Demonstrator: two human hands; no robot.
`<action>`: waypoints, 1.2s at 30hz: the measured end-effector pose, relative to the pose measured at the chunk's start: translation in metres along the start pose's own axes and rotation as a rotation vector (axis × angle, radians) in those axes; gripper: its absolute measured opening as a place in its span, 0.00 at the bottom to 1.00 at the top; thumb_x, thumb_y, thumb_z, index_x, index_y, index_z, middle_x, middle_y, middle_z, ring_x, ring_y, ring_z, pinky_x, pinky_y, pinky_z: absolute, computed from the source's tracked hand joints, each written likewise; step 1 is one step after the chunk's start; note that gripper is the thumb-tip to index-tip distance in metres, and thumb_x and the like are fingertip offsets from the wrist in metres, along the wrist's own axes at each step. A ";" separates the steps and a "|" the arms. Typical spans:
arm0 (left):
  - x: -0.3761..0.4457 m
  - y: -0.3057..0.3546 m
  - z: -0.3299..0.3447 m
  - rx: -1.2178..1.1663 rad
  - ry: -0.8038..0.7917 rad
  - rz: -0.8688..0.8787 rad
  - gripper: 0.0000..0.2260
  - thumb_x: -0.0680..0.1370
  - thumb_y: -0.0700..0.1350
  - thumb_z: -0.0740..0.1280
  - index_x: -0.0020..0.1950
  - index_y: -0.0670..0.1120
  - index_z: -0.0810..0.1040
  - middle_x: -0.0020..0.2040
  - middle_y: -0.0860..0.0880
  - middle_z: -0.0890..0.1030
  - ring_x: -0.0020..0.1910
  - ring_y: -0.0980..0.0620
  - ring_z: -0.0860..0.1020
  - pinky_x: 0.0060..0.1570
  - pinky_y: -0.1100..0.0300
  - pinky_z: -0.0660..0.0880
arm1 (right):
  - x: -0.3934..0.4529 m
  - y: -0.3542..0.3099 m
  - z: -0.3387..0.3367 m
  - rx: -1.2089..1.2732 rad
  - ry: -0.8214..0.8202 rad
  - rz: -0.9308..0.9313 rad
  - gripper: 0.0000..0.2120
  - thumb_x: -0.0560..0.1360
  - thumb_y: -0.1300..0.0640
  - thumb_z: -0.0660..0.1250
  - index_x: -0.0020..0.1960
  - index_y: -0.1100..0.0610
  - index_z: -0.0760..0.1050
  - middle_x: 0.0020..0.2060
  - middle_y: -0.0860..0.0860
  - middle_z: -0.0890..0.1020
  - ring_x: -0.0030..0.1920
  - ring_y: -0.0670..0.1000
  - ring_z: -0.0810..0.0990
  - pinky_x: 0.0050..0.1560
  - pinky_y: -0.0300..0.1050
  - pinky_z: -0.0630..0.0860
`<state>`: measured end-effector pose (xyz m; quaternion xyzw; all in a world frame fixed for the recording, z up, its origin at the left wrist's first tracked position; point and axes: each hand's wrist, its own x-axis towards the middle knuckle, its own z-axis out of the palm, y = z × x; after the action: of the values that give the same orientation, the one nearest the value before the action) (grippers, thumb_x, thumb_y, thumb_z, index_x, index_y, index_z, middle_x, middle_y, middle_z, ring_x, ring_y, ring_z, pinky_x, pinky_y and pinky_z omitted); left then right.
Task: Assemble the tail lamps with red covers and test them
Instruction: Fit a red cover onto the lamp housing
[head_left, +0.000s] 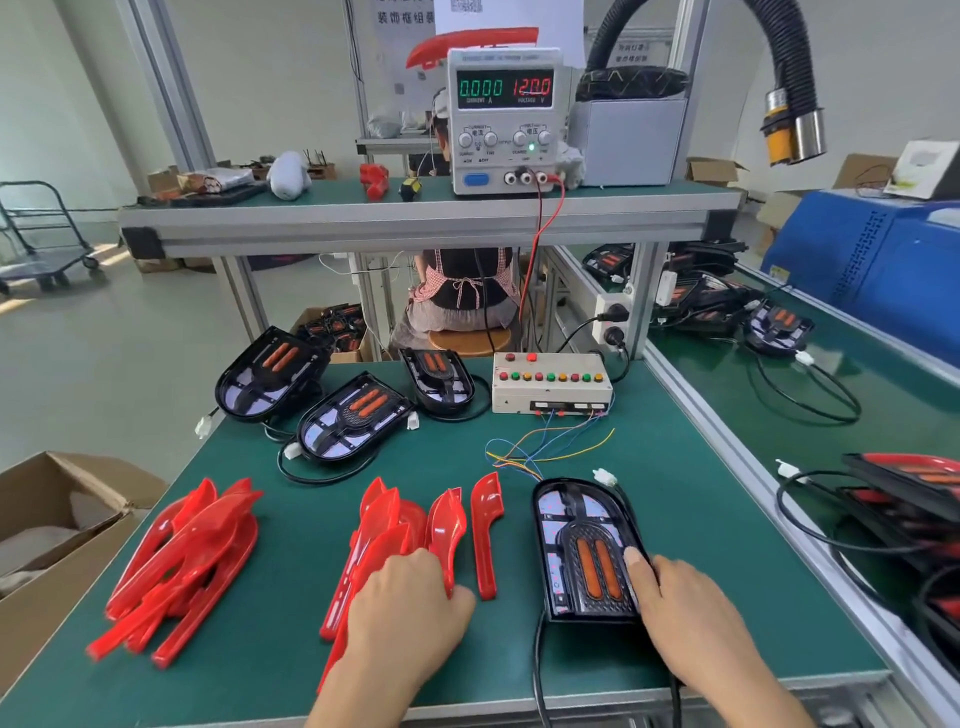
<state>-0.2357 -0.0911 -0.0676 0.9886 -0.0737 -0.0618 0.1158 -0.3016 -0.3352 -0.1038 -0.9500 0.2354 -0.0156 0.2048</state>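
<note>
1. Step in hand, as judged: picking one red cover to fit on the lamp; no cover is on that lamp yet and testing is not begun.
2. Left hand (410, 597), lower centre of the frame, lies on the middle pile of covers (400, 530); its fingers (449, 584) curl down over a cover edge; whether they grip one piece or merely rest on it cannot be told, as the back of the hand hides the tips.
3. Right hand (680, 603), lower right, steadies the lamp (584, 551); thumb pressed on the lamp's right edge, remaining fingers hidden beneath or behind the housing.
4. The lamp lies flat on the bench (291, 613), rounded end toward the top of the frame, its plug (605, 475) loose just beyond that end, near the coloured wires (545, 452).
5. Recommendation: separate a single cover from the pile before lifting; the pieces nest, and a second may come up with it.
6. Recommendation: two shapes appear present; a second pile (182, 566) lies at lower left; confirm the handedness matches this lamp.
7. Recommendation: keep the lamp held down while seating the cover, working along the edge so it sits evenly.
8. Tester box (550, 382) and supply (504, 114) stand above centre; supply reads voltage with zero current, consistent with nothing connected.
9. Three more bare lamps (353, 415) wait at centre left.
</note>
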 end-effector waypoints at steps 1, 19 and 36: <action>-0.002 -0.001 -0.002 -0.019 0.016 -0.014 0.13 0.76 0.56 0.61 0.41 0.47 0.69 0.45 0.48 0.80 0.48 0.43 0.80 0.43 0.55 0.71 | 0.000 0.000 -0.001 -0.005 -0.001 0.003 0.31 0.78 0.33 0.37 0.40 0.50 0.71 0.39 0.48 0.76 0.44 0.52 0.78 0.53 0.52 0.77; 0.012 0.087 0.013 -0.999 -0.305 0.258 0.18 0.86 0.51 0.57 0.39 0.47 0.72 0.29 0.51 0.77 0.23 0.55 0.68 0.27 0.61 0.65 | -0.006 -0.013 0.004 0.588 0.012 -0.126 0.29 0.76 0.33 0.49 0.75 0.38 0.63 0.65 0.39 0.72 0.64 0.34 0.69 0.64 0.37 0.63; 0.039 0.084 0.015 -0.597 0.158 0.295 0.16 0.78 0.53 0.66 0.33 0.46 0.75 0.28 0.50 0.78 0.30 0.51 0.75 0.33 0.56 0.70 | 0.015 -0.016 -0.016 0.614 0.103 -0.107 0.14 0.81 0.48 0.66 0.39 0.45 0.85 0.36 0.35 0.85 0.38 0.35 0.80 0.40 0.29 0.71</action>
<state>-0.2107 -0.1816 -0.0657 0.8915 -0.1853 0.0133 0.4132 -0.2833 -0.3350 -0.0838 -0.8528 0.1796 -0.1448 0.4685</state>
